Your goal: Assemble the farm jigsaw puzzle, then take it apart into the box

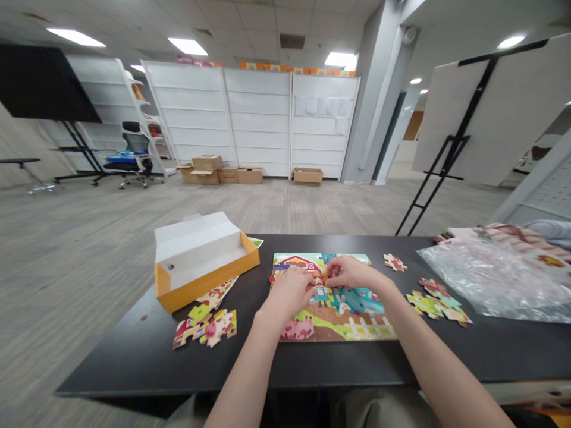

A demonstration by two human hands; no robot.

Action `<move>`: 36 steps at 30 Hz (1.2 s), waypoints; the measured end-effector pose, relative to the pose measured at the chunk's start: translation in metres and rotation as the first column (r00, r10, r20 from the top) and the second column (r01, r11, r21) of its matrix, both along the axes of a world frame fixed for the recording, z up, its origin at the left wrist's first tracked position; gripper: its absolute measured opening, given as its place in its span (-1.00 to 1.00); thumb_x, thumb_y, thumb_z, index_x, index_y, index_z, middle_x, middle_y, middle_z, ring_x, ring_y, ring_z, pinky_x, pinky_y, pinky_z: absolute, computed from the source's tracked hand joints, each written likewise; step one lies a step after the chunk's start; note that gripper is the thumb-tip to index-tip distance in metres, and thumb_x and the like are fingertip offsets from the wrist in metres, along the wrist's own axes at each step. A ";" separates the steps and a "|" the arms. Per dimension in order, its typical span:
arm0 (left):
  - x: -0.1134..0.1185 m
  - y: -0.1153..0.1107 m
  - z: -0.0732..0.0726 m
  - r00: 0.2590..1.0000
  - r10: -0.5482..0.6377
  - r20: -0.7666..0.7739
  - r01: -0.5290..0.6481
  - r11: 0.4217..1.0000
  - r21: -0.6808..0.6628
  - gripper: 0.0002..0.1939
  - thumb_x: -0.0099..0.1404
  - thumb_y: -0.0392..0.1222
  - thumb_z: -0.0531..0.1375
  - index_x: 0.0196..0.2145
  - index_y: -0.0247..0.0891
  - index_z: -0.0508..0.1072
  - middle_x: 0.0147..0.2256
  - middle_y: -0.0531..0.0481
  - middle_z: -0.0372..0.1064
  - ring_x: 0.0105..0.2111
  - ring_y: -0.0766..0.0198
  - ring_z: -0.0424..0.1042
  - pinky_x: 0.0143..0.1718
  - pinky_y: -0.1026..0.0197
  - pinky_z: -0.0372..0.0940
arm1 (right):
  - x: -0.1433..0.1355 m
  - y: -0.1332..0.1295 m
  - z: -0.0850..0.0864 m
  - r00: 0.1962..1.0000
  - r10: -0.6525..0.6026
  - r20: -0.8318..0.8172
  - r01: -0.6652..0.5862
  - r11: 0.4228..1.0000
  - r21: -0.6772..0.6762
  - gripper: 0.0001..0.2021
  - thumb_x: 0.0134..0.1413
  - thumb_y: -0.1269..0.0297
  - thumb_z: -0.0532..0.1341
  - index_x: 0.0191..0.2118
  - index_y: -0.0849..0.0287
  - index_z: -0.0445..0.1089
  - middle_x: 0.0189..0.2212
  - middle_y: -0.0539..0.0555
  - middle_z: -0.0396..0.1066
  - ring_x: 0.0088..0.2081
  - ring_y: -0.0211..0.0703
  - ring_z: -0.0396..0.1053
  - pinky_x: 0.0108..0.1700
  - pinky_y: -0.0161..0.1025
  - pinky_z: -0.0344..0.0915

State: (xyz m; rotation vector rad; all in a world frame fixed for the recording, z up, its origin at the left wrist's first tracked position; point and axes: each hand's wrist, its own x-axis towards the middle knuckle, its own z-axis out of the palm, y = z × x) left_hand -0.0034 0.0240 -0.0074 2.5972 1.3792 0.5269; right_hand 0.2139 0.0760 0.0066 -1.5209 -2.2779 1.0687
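Farm-scene jigsaw puzzle, mostly assembled, flat near the front middle of the black table: red barn at top, pink pig and white fence along the bottom, teal patch with a rabbit between. Left hand and right hand both resting on its centre, fingertips meeting over one small spot (whether a piece sits pinched there, cannot tell). Fingers curled, narrow. Loose pieces clustered to the left, more loose pieces to the right, a single piece beyond. Open yellow box at far left, white inside. Crumpled clear plastic bag at right.
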 end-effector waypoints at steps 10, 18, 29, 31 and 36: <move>0.001 -0.001 0.002 0.998 0.019 -0.055 -0.019 1.000 -0.005 -0.80 0.38 -0.15 0.16 -0.21 -0.18 0.59 -0.15 -0.12 0.53 -0.07 0.09 0.45 0.02 0.06 0.32 | -0.001 0.003 -0.003 0.994 0.078 0.075 -0.089 0.982 0.164 -0.77 -0.08 0.15 0.36 -0.30 0.17 0.53 -0.46 0.02 0.52 -0.43 -0.18 0.41 -0.41 -0.32 0.21; 0.009 -0.005 0.006 0.996 0.003 -0.094 -0.002 1.000 0.005 -0.77 0.40 -0.22 0.11 -0.13 -0.20 0.57 -0.07 -0.12 0.53 -0.01 0.08 0.43 0.09 0.04 0.29 | -0.004 -0.003 0.005 0.987 0.132 0.088 -0.146 0.973 0.179 -0.79 -0.02 0.28 0.29 -0.22 0.16 0.58 -0.42 0.03 0.55 -0.40 -0.15 0.44 -0.35 -0.31 0.24; 0.010 -0.008 0.001 0.999 0.005 -0.052 -0.005 1.000 0.008 -0.77 0.39 -0.27 0.11 -0.08 -0.25 0.52 0.00 -0.17 0.48 0.08 0.06 0.39 0.18 0.02 0.23 | -0.001 -0.008 0.010 0.985 0.145 0.089 -0.157 0.977 0.143 -0.71 -0.12 0.19 0.39 -0.22 0.18 0.51 -0.42 0.03 0.52 -0.40 -0.15 0.41 -0.40 -0.32 0.23; 0.010 -0.008 0.001 0.999 -0.004 -0.046 0.005 1.000 0.008 -0.76 0.38 -0.28 0.11 -0.07 -0.24 0.53 -0.01 -0.16 0.48 0.07 0.08 0.40 0.18 0.04 0.24 | 0.000 -0.008 0.009 0.985 0.148 0.091 -0.160 0.978 0.133 -0.71 -0.12 0.20 0.38 -0.22 0.18 0.51 -0.42 0.03 0.51 -0.40 -0.15 0.41 -0.40 -0.31 0.23; 0.012 -0.009 -0.003 0.999 0.003 -0.035 -0.003 1.000 0.003 -0.70 0.40 -0.29 0.07 -0.01 -0.28 0.52 -0.01 -0.19 0.48 0.04 0.07 0.43 0.16 0.05 0.28 | 0.000 -0.008 0.011 0.983 0.141 0.121 -0.156 0.979 0.134 -0.69 -0.13 0.22 0.38 -0.19 0.17 0.51 -0.43 0.02 0.50 -0.40 -0.15 0.40 -0.40 -0.31 0.22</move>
